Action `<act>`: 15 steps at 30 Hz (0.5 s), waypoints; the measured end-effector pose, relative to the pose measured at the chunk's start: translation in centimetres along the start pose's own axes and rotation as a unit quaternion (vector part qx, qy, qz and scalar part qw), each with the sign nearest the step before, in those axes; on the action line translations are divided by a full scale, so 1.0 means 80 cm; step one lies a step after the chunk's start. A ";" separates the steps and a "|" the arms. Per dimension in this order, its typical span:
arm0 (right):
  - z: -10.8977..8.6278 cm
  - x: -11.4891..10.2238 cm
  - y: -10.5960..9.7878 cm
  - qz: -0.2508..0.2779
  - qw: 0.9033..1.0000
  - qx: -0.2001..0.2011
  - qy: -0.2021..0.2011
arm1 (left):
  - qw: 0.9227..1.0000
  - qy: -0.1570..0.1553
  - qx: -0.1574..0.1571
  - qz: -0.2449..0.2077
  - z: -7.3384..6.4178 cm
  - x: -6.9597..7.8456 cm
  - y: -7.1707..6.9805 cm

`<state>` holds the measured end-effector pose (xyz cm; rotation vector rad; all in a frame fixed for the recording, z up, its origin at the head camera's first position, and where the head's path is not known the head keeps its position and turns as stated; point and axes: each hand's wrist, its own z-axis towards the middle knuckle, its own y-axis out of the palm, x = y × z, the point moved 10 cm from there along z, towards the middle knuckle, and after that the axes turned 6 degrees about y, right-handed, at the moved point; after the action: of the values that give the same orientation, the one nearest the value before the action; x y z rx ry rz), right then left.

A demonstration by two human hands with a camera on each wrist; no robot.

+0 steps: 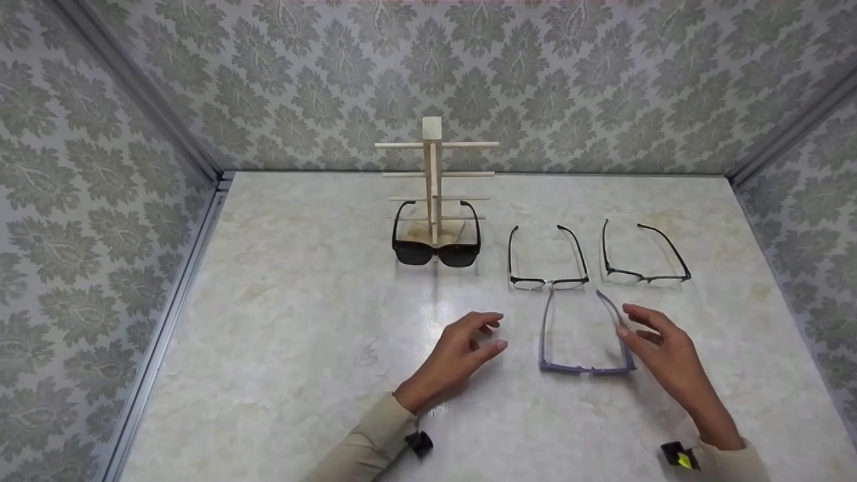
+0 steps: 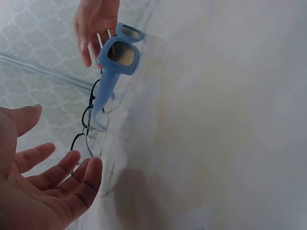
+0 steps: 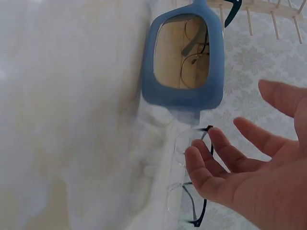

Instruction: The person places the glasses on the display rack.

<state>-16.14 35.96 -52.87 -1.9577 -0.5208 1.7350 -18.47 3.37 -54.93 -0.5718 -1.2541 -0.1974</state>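
Blue-framed sunglasses [image 1: 586, 369] lie between my hands, temples unfolded and pointing away; in the right wrist view their tinted lens and thick rim [image 3: 184, 98] show up close. To their right is my right hand [image 1: 666, 351], fingers loosely bent, its thumb tip overlapping the right temple in the head view. My left hand [image 1: 462, 351] hovers on the other side, fingers relaxed and apart from the frame. Seen from the left wrist, that palm [image 2: 43, 191] holds nothing.
Two pairs of dark-rimmed clear glasses [image 1: 549, 284] [image 1: 646, 276] sit behind, temples unfolded. Black sunglasses [image 1: 415, 254] are at the foot of a wooden stand [image 1: 432, 130] with several horizontal pegs. Patterned walls [image 1: 335, 80] enclose the table at the back and sides.
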 end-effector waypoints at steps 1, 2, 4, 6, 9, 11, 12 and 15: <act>-0.001 0.003 0.001 -0.003 1.000 -0.013 0.006 | 1.000 -0.001 -0.005 -0.001 0.000 0.000 0.004; -0.003 0.006 0.003 -0.009 1.000 -0.025 0.009 | 1.000 -0.002 -0.010 0.000 0.001 0.000 0.007; -0.005 0.011 0.005 -0.014 0.999 -0.045 0.017 | 1.000 -0.003 -0.018 0.001 0.002 0.001 0.014; -0.008 0.016 0.007 -0.014 0.998 -0.060 0.024 | 1.000 -0.002 -0.025 0.003 0.004 0.001 0.020; -0.012 0.021 0.009 -0.010 0.997 -0.074 0.028 | 0.999 0.000 -0.040 0.008 0.007 0.003 0.029; -0.014 0.023 0.009 -0.007 0.996 -0.081 0.027 | 0.999 0.003 -0.050 0.012 0.010 0.004 0.035; -0.015 0.024 0.009 -0.007 0.996 -0.084 0.027 | 0.998 0.005 -0.055 0.014 0.011 0.004 0.038; -0.014 0.027 0.012 -0.012 0.995 -0.091 0.024 | 0.998 0.011 -0.067 0.020 0.015 0.005 0.045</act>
<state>-14.75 36.31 -55.06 -2.1034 -0.7051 1.6717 -17.73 7.11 -55.37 -0.7074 -1.2127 -0.2544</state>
